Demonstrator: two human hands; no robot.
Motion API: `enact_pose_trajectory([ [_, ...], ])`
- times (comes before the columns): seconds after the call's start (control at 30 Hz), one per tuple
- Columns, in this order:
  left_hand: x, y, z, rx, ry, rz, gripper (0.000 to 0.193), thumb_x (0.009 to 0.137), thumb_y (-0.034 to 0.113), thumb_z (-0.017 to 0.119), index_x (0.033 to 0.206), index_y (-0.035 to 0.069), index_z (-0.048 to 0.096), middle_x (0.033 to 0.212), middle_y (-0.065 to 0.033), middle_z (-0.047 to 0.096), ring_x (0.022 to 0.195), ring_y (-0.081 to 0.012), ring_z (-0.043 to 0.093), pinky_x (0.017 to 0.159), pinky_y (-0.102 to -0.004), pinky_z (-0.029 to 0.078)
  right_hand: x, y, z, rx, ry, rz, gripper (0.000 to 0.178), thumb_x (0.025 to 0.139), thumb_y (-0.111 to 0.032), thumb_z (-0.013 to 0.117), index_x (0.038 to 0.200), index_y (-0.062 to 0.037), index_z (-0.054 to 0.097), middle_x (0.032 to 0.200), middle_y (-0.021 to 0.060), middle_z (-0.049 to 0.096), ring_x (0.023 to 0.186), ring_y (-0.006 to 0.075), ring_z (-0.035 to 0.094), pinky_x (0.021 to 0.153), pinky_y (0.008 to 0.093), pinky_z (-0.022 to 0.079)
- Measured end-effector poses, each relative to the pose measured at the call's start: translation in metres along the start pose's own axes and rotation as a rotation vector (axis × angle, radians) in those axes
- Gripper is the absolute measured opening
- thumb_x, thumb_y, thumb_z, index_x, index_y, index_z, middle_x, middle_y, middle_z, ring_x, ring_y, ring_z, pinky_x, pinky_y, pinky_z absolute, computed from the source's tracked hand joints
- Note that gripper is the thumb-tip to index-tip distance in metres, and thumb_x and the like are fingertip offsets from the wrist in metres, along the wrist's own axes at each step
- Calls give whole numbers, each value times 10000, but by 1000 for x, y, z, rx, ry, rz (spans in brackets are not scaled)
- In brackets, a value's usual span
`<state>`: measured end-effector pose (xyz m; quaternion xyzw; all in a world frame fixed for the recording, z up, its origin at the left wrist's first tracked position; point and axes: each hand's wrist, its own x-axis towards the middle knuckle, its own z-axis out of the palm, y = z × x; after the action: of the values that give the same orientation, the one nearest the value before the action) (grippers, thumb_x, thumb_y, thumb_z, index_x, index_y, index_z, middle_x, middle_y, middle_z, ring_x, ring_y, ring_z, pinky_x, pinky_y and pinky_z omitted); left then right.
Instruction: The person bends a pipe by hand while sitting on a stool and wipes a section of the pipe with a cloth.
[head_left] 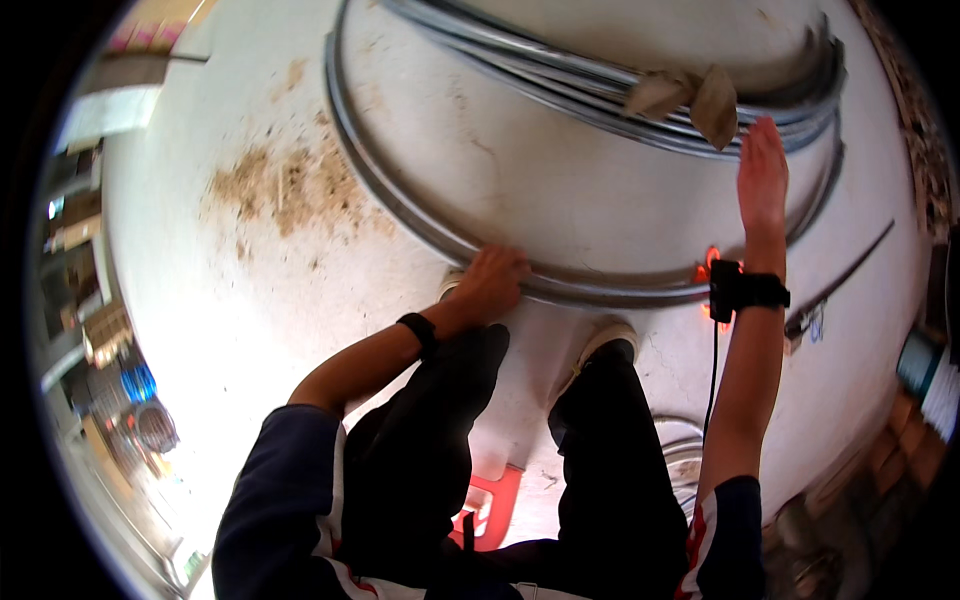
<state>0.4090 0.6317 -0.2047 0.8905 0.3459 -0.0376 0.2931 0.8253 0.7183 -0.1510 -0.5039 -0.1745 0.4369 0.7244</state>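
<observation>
i see my left hand (492, 283) clenched on the near edge of the big wire coil (400, 215) lying on the pale floor (250, 330); my right hand (762, 180) hovers flat and released near its wrapped tie (690, 100).

Head view, looking down: the left hand (490, 283) is closed on the near arc of a large coil of grey wire (400, 200) lying on the pale floor (250, 300). The right hand (762, 178) is flat and open-fingered just beside the coil's far strands, near a brown paper tag (690, 100). A rust-coloured stain (285, 185) lies left of the coil.
</observation>
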Motion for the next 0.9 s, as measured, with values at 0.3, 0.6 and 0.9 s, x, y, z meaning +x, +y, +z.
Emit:
enact_pose_trajectory([
  [0.3,-10,-44,-2,248,255,-7,235,763,133,571,974,43,624,1056,-111,581,1008,-288,537,933,-423,411,-89,79,-30,-997,-477,-82,337,864,-55,584,1201,-66,559,1226,91,574,1165,216,524,956,322,408],
  [0.6,25,-81,15,397,-35,319,104,752,153,571,784,66,619,842,-90,588,842,-262,592,757,-378,478,-199,77,-61,-1716,-841,-246,484,692,-233,751,1110,-66,573,1083,129,580,1021,325,544,900,449,420],
  [0.9,-19,-23,-72,32,-146,85,309,773,347,613,896,66,576,910,-142,616,757,-316,624,633,-426,486,-208,42,-75,-1709,-793,-375,253,635,-273,767,681,-78,612,705,99,618,706,285,613,646,414,486],
])
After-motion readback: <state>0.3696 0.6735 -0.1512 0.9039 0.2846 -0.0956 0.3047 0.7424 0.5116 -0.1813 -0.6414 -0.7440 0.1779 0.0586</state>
